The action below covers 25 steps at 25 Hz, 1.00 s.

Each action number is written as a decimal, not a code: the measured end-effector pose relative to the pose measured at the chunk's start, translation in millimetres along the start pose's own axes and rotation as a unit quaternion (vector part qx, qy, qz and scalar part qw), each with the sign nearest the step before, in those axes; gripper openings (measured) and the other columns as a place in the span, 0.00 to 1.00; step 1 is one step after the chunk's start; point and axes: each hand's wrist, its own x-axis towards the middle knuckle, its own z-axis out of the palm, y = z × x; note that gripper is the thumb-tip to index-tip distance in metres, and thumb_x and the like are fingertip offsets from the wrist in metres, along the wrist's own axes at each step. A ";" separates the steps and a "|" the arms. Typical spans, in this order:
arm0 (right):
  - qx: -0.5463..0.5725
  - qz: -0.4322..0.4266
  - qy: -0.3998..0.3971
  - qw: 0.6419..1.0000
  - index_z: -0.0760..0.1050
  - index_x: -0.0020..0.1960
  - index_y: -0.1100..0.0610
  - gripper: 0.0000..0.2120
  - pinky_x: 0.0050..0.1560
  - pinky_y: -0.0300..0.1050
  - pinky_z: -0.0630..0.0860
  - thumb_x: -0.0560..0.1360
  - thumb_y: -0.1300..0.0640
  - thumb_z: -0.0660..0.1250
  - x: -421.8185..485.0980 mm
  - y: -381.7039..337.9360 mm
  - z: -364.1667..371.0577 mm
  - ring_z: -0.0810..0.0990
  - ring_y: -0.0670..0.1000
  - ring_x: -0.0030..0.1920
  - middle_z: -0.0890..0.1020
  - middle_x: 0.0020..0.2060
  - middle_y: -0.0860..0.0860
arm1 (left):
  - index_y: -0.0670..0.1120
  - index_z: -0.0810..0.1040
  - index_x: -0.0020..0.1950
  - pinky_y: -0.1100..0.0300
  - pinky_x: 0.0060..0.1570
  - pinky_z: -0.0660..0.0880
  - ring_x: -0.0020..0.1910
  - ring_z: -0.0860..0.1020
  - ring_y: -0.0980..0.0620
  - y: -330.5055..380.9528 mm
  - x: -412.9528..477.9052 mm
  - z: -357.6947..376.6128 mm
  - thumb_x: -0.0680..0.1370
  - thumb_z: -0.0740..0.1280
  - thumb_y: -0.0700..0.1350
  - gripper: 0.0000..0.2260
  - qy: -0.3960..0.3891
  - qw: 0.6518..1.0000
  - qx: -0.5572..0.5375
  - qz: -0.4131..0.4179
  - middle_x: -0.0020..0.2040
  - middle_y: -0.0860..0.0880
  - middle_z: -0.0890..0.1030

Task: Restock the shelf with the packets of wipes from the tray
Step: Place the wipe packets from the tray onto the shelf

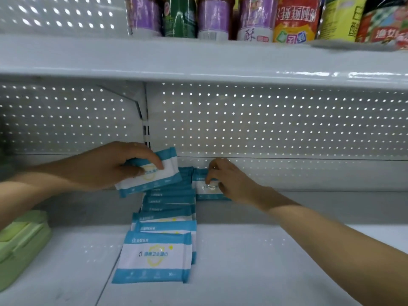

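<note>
A row of several blue-and-white wipes packets (164, 219) runs from the front of the white shelf (265, 261) toward its back. The nearest packet (154, 257) leans upright at the front. My left hand (106, 166) grips a packet (154, 175) above the back of the row, thumb under it and fingers over its top. My right hand (225, 180) pinches another packet (206, 187) that stands at the back of the shelf, just right of the row. The tray is not in view.
A pale green lidded box (19, 244) sits on the shelf at the far left. The perforated back panel (265, 122) closes the rear. The shelf above (198, 60) carries bottles and jars (256, 18). Bare shelf surface lies right of the row.
</note>
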 end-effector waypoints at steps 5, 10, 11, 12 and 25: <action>-0.006 0.012 0.054 0.998 0.80 0.55 0.52 0.25 0.57 0.53 0.75 0.67 0.75 0.63 -43.8 1.1 -34.1 0.75 0.55 0.57 0.75 0.58 0.51 | 0.63 0.81 0.59 0.63 0.58 0.72 0.58 0.77 0.60 81.3 38.4 -6.3 0.80 0.69 0.38 0.18 0.014 0.992 -0.085 0.088 0.59 0.63 0.79; -0.019 0.066 -0.030 0.997 0.78 0.57 0.47 0.18 0.61 0.47 0.72 0.75 0.67 0.64 -112.2 -3.2 -77.3 0.73 0.48 0.58 0.75 0.58 0.43 | 0.59 0.81 0.59 0.53 0.60 0.72 0.57 0.75 0.54 109.1 132.0 37.4 0.80 0.67 0.38 0.16 -0.033 0.989 -0.041 0.138 0.61 0.55 0.79; -0.022 0.071 -0.051 0.996 0.78 0.57 0.45 0.18 0.60 0.45 0.71 0.76 0.65 0.64 -126.4 -6.4 -85.1 0.72 0.46 0.58 0.74 0.58 0.41 | 0.59 0.80 0.59 0.53 0.60 0.72 0.57 0.75 0.53 114.8 146.9 48.6 0.79 0.67 0.38 0.16 -0.043 0.988 -0.030 0.144 0.60 0.56 0.78; -0.025 0.076 -0.061 0.995 0.78 0.58 0.44 0.17 0.60 0.43 0.71 0.76 0.64 0.63 -139.6 -9.9 -92.9 0.71 0.45 0.59 0.74 0.58 0.39 | 0.60 0.80 0.58 0.53 0.59 0.72 0.57 0.75 0.53 118.4 158.7 59.2 0.79 0.67 0.38 0.16 -0.053 0.988 -0.021 0.145 0.59 0.57 0.77; -0.014 0.116 -0.068 0.991 0.78 0.59 0.44 0.13 0.61 0.45 0.72 0.80 0.59 0.63 -199.1 -23.6 -98.2 0.74 0.47 0.60 0.77 0.58 0.41 | 0.62 0.79 0.57 0.50 0.61 0.72 0.60 0.71 0.54 82.0 157.6 101.7 0.76 0.69 0.38 0.19 -0.119 0.983 0.035 0.136 0.60 0.57 0.73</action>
